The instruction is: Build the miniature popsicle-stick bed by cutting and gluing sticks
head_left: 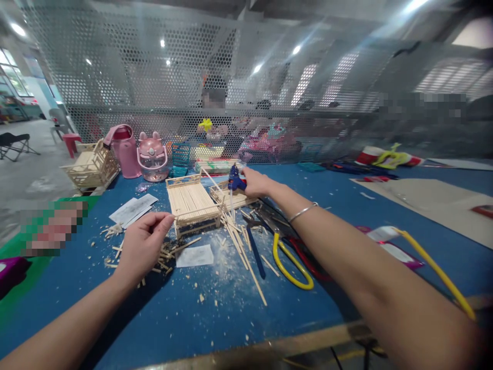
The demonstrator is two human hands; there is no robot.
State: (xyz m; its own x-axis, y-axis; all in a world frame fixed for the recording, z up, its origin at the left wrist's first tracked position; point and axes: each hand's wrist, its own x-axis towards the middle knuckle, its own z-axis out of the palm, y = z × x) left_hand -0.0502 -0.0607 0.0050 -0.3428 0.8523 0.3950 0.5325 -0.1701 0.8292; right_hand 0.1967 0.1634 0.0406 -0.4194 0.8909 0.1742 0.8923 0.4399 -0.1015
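Observation:
A small bed-like model of wooden sticks [194, 200] stands on the blue table. At its front left corner is my left hand [148, 236], thumb and forefinger pinched together; what they hold, if anything, is too small to make out. Behind the model to the right, my right hand [256, 183] is closed round a dark blue tool [235, 180], which looks like a glue gun. Another flat stick piece [241, 199] lies beneath that tool. Loose sticks [246, 252] spread out in front of it, and short cut pieces [164, 259] lie beside my left hand.
Yellow-handled scissors [292, 267] and blue-handled pliers [256, 252] lie right of the sticks. White paper slips [194, 255] rest on the table. A pink bottle [153, 156], a pink bag [125, 154] and another stick model [91, 165] stand back left. Behind rises a perforated metal screen [154, 77].

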